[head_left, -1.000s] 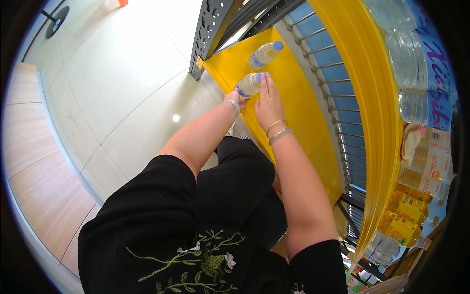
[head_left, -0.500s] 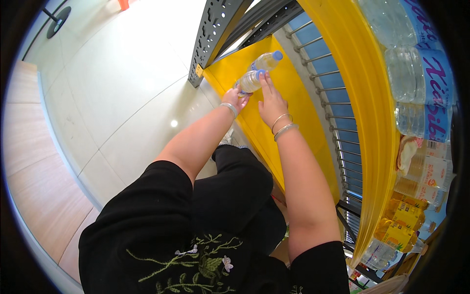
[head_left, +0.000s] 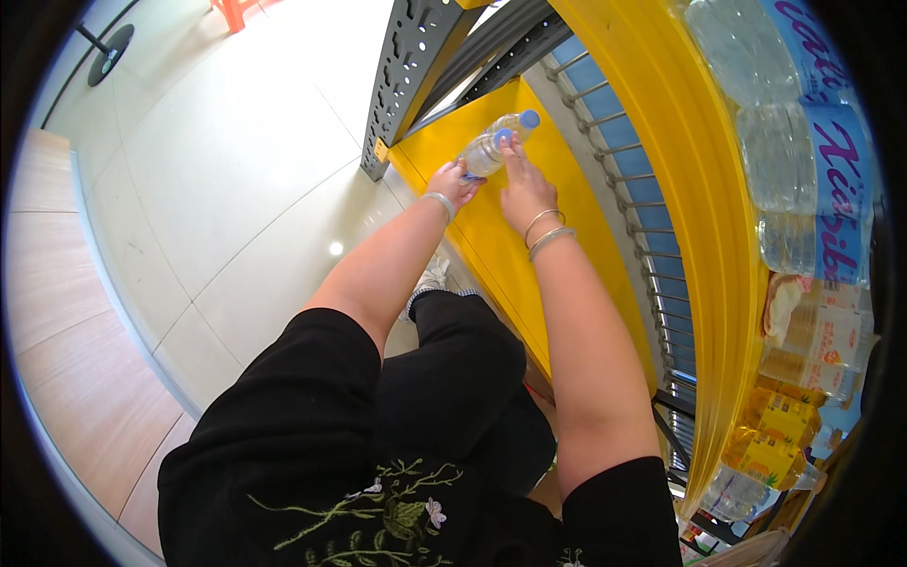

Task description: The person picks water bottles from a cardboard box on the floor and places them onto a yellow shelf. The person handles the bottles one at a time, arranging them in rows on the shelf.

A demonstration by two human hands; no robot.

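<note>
A clear plastic water bottle (head_left: pixel 484 159) with a light blue cap tilts above the yellow shelf board (head_left: pixel 567 255). My left hand (head_left: pixel 455 185) is closed around its lower part. The stretched fingers of my right hand (head_left: pixel 527 197) touch the side of the cap, while its thumb stays off the bottle. Just behind, a second clear bottle (head_left: pixel 516 121) with a blue cap is on the shelf, its lower part hidden by the first.
A grey perforated upright (head_left: pixel 402 80) stands at the shelf's far left end. Metal bars (head_left: pixel 635 180) line its right side. A higher yellow shelf edge (head_left: pixel 694 236) bears water bottles (head_left: pixel 779 156) and yellow drink bottles (head_left: pixel 779 416). An orange stool (head_left: pixel 231 11) stands far left on the tiled floor (head_left: pixel 255 142).
The held bottle's cap has tipped slightly toward me. My right fingers have bent a little and stay at the cap. The view has shifted slightly.
</note>
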